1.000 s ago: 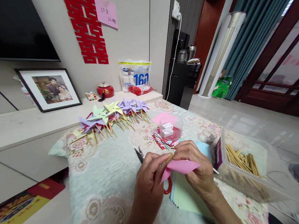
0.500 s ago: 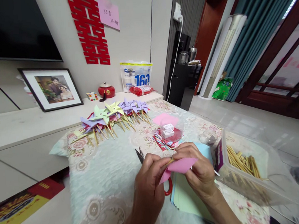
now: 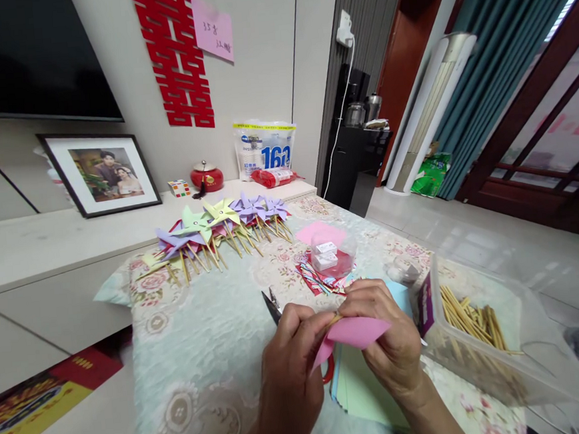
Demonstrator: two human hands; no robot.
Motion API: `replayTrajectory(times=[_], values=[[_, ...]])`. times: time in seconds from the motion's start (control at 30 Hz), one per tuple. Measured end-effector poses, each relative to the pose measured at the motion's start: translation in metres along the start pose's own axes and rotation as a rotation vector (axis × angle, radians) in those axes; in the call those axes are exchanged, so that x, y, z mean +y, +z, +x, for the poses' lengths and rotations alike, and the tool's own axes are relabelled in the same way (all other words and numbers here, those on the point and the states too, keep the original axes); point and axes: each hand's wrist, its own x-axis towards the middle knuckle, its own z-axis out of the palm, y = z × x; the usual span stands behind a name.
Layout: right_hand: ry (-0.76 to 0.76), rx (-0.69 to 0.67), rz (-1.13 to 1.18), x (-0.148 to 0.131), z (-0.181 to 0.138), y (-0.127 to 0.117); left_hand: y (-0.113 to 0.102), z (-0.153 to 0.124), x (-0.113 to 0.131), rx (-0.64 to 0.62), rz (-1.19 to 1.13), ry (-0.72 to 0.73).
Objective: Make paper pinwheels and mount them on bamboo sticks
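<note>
Head view: pinching pink folded paper sheet [image 3: 356, 332].
L hand [image 3: 291, 364] & R hand [image 3: 387, 343] are both gripping it tight, w/ thin wooden stick [image 3: 332, 320].

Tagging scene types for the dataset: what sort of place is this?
Probably a home living room: a wall-mounted TV above a low cabinet bearing a framed photo, and a floral-clothed table where the left hand and right hand hold pink paper.

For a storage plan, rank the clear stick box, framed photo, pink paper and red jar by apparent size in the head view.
1. clear stick box, though nearness to the camera flatters it
2. framed photo
3. pink paper, also near
4. red jar
</note>
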Motion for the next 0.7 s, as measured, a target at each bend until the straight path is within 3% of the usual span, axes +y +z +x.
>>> replayTrajectory(times=[0.3, 0.7], values=[[0.003, -0.002, -0.062, 0.0, 0.0, 0.003, 0.005, -0.002, -0.001, 0.02, 0.044, -0.023], [0.109, -0.058, 0.172, 0.0, 0.0, 0.002, 0.0, -0.001, -0.012, -0.078, 0.042, -0.036]])
